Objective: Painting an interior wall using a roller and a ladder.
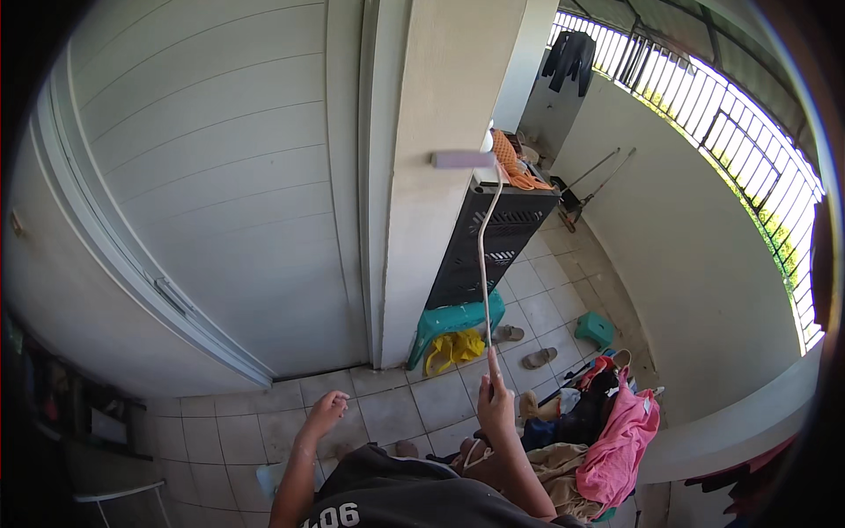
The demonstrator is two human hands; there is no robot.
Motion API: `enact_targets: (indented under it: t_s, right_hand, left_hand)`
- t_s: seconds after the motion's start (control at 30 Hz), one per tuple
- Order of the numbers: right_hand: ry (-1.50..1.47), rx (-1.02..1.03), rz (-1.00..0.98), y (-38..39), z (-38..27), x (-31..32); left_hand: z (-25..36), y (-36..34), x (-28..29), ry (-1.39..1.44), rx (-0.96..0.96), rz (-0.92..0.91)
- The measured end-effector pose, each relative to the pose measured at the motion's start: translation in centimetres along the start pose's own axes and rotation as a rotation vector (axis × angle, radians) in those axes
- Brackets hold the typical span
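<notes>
My right hand [496,405] grips a paint roller, its index finger stretched up along the rod. The long, thin, pale rod [483,255] rises from the hand and bends near its top. There the pale lilac roller head [462,159], smeared by motion, lies across the edge of the cream wall pillar [431,211]; whether it touches the surface I cannot tell. Lower left, my left hand [326,412] hangs in the air before the white door [238,220], fingers curled in and nothing visible in them.
Behind the pillar stands a black rack [502,229] with orange cloth [518,163] on top. A teal stool [440,324] and yellow bag [453,350] are below it. Sandals [539,357] and a small green stool [595,330] lie rightward. Pink clothing [620,440] is heaped close by my right arm.
</notes>
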State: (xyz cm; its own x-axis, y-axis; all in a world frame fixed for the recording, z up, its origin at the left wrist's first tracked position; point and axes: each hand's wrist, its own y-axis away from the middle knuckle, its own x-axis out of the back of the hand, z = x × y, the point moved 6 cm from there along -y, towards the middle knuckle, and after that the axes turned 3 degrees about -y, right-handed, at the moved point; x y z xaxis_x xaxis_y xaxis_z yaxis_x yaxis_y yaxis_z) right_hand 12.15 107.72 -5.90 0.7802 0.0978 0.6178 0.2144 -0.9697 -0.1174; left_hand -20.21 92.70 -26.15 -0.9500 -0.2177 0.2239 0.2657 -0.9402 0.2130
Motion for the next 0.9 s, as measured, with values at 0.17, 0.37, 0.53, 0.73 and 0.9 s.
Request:
enact_targets:
  t_s: [0.17,0.37,0.53,0.73,0.9]
  right_hand:
    - [0.029,-0.014,-0.076,4.1,5.9,-2.7]
    - [0.034,-0.157,-0.158,4.9,5.6,-2.9]
    - [0.000,-0.032,-0.067,2.8,2.4,-0.8]
    - [-0.003,-0.007,0.011,0.3,-1.6,0.7]
    - [0.051,-0.074,-0.097,3.9,4.7,-2.3]
  left_hand:
    - [-0.4,-0.1,-0.8,0.011,0.006,-0.010]
    - [-0.2,0.0,-0.6,-0.044,0.079,-0.030]
    - [0.2,-2.2,-1.8,-0.042,0.027,-0.073]
    - [1.9,-4.2,-4.7,-0.124,0.006,-0.205]
    - [2.0,-4.2,-6.0,-0.127,0.046,-0.258]
